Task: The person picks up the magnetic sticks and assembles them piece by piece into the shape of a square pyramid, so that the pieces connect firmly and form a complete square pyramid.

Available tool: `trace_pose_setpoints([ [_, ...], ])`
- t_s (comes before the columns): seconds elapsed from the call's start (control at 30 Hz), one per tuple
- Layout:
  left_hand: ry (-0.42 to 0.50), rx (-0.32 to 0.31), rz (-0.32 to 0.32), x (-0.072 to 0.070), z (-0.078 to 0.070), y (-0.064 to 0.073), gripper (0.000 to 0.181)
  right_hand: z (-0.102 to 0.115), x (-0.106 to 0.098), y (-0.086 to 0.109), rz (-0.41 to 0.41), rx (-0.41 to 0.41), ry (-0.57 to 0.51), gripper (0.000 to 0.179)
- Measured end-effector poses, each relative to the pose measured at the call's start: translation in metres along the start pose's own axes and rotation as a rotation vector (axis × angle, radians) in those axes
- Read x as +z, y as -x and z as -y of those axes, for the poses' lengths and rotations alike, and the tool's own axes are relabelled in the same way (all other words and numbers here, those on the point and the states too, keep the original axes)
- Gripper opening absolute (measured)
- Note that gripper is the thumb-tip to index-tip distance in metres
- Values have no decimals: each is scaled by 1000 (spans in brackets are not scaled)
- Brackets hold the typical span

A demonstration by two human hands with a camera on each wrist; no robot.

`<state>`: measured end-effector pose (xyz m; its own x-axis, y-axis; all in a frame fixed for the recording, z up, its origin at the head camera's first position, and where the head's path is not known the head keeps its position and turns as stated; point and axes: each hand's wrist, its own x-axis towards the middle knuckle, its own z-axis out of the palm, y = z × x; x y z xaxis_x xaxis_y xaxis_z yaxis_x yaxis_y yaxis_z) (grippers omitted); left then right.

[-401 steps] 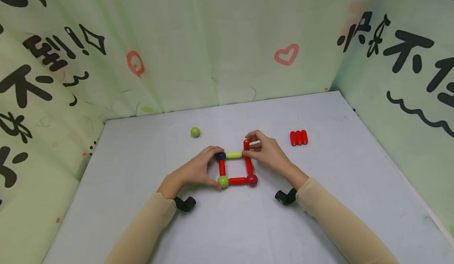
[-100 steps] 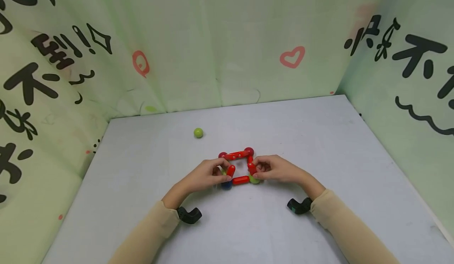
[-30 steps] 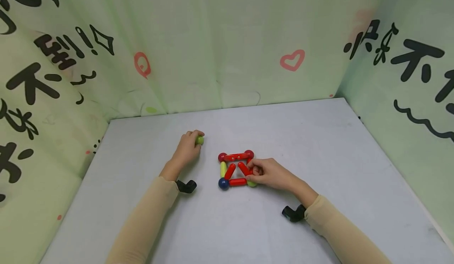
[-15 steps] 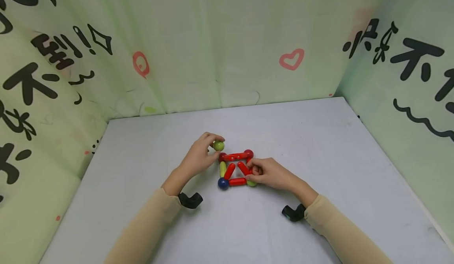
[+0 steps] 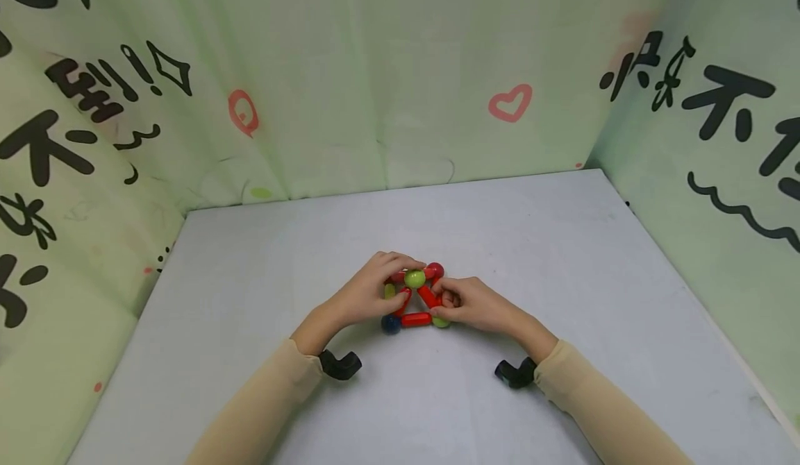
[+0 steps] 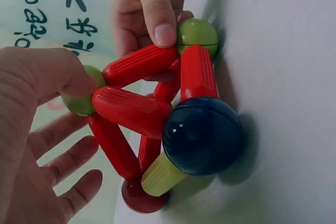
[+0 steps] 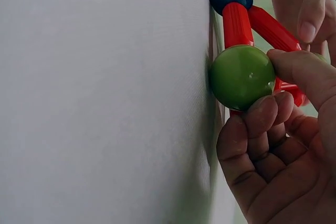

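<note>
A frame of magnetic rods and balls lies on the table. Its base shows a blue ball (image 6: 203, 136) at front left, a green corner ball (image 7: 242, 77) at front right and a dark red ball (image 5: 434, 271) at the back. Red rods slope up from the base to a second green ball (image 5: 414, 279) at the peak. My left hand (image 5: 365, 291) pinches this upper ball between thumb and fingers. Low on the right, my right hand (image 5: 481, 303) pinches a sloping red rod (image 6: 140, 65) beside the green corner ball. A yellow rod (image 6: 164, 176) joins the blue ball.
The white table (image 5: 544, 243) carries the frame near its middle. Green curtains (image 5: 375, 90) with black lettering stand behind and at both sides. A black curved piece sits at each wrist, the left one (image 5: 340, 365) and the right one (image 5: 515, 373).
The left hand let go of its sloping rod, took the loose green ball from the far left and brought it onto the raised rod tops. The right hand stayed at its rod.
</note>
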<state>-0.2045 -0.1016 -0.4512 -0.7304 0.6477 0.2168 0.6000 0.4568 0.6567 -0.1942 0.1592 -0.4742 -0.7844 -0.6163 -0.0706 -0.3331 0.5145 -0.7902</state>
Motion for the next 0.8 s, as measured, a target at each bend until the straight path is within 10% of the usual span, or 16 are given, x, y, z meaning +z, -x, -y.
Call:
trace_pose_setpoints([
  [0.4, -1, -287, -66, 7, -13, 17, 15, 1, 0, 0, -9, 12, 15, 25],
  [0.63, -34, -322, -62, 13, -15, 17, 18, 10, -2, 1, -126, -43, 53, 62],
  [0.8, -34, -288, -80, 16, -13, 20, 20, 21, -3, 3, -68, -132, 93, 63],
])
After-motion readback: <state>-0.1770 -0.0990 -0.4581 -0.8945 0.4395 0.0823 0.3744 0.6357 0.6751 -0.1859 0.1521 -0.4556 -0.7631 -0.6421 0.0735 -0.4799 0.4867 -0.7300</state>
